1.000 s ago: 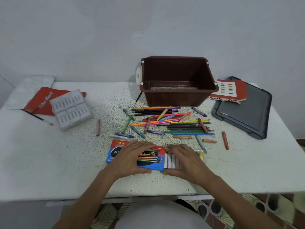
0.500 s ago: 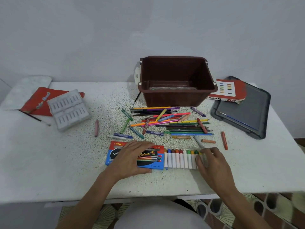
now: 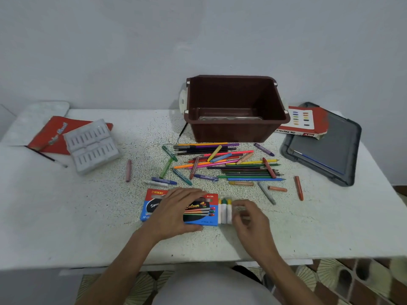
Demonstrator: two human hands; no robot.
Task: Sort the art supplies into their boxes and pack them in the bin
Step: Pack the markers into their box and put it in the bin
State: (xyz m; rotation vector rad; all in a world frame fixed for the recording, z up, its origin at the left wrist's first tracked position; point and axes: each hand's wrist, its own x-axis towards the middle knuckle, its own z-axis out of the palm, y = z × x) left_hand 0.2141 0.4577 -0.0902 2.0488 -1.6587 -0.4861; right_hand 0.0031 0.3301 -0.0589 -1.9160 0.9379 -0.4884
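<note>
My left hand [image 3: 176,210] lies flat on a blue and red marker box [image 3: 206,213] near the table's front edge and holds it down. My right hand [image 3: 251,219] grips the end of the white marker tray [image 3: 224,211], which sticks a short way out of the box's right side with three capped markers showing. Behind the box lies a loose pile of coloured pencils, pens and crayons [image 3: 242,170]. The brown bin [image 3: 233,130] stands at the back centre, with a flat clear item on its bottom.
An oil pastels box [image 3: 301,122] rests on a grey lid [image 3: 323,150] at the back right. A grey plastic insert [image 3: 92,146], a red box [image 3: 48,135] and a thin brush [image 3: 48,158] lie at the left. Stray crayons [image 3: 298,190] lie to the right.
Half a second ago the tray stood far out to the right with its full row of markers showing. My right hand has since slid it left, back into the box.
</note>
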